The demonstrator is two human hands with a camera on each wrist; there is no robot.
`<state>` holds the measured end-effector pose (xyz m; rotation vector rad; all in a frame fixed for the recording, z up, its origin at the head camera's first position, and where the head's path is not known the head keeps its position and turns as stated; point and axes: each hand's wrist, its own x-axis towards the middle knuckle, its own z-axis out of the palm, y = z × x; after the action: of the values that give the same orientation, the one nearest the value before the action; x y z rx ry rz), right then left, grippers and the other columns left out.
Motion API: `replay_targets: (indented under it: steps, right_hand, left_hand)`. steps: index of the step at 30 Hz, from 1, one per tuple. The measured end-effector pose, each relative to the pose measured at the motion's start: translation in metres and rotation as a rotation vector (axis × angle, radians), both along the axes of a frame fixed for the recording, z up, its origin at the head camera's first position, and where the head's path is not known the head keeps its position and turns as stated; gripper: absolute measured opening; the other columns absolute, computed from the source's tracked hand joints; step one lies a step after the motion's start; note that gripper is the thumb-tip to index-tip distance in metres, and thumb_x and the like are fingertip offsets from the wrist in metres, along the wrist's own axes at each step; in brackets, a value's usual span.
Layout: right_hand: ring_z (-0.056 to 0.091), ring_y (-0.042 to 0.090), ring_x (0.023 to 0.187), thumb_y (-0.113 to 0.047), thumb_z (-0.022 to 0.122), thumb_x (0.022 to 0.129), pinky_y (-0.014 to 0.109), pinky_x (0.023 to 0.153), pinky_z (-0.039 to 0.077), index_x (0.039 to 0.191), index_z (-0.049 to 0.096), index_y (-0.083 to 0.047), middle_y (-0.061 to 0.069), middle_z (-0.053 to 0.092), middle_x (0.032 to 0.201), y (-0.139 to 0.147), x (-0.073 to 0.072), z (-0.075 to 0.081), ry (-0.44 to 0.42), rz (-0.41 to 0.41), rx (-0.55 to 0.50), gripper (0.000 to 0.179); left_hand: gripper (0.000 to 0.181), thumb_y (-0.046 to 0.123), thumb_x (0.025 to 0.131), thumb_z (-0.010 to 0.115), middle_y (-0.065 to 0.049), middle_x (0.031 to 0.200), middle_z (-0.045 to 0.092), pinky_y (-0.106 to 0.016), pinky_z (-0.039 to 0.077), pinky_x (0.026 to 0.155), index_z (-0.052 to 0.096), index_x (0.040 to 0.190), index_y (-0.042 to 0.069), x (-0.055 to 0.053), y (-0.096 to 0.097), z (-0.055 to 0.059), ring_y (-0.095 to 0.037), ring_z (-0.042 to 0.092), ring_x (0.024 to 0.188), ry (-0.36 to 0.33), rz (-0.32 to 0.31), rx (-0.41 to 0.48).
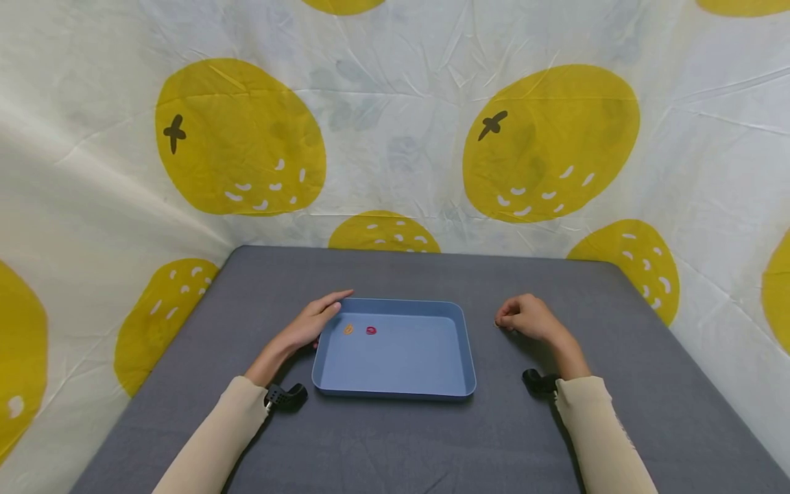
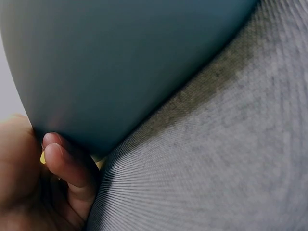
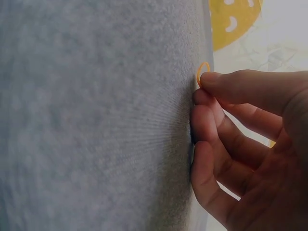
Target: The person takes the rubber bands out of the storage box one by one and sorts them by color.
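Observation:
A shallow blue tray (image 1: pixel 395 357) lies on the grey cloth. Inside it, near the far left corner, are a small orange rubber band (image 1: pixel 348 329) and a red rubber band (image 1: pixel 372 331). My left hand (image 1: pixel 311 322) grips the tray's left side towards the far corner; the left wrist view shows curled fingers (image 2: pixel 65 161) against the tray wall (image 2: pixel 120 62). Off the tray's right side, my right hand (image 1: pixel 527 317) pinches a thin orange rubber band (image 3: pixel 204 68) between thumb and finger. Its loop sticks up past the thumb tip, with the other fingers curled close to the cloth.
Grey cloth (image 1: pixel 407 439) covers the table around the tray. Behind and to the sides hangs a white curtain (image 1: pixel 395 158) printed with large yellow fruit. Black camera straps (image 1: pixel 286 398) are worn at both wrists, below the beige sleeves.

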<state>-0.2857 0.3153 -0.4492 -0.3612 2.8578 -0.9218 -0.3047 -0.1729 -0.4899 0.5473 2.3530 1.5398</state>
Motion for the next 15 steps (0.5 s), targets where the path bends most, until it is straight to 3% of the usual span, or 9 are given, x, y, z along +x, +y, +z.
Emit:
replay_targets:
  steps: [15]
  right_hand:
    - [0.058,0.014,0.070,-0.012,0.072,0.095,0.029,0.065,0.046,0.093,0.079,-0.003,0.005,0.073,0.079,-0.0042,0.0011,0.0005,-0.004,-0.006,0.001,0.012]
  left_hand:
    - [0.044,0.035,0.114,0.039,-0.017,0.151,0.051,-0.032,0.043,0.041,0.044,0.158,0.030,-0.0008,-0.0009,-0.0019,-0.017,0.043,0.042,0.029,0.001,-0.016]
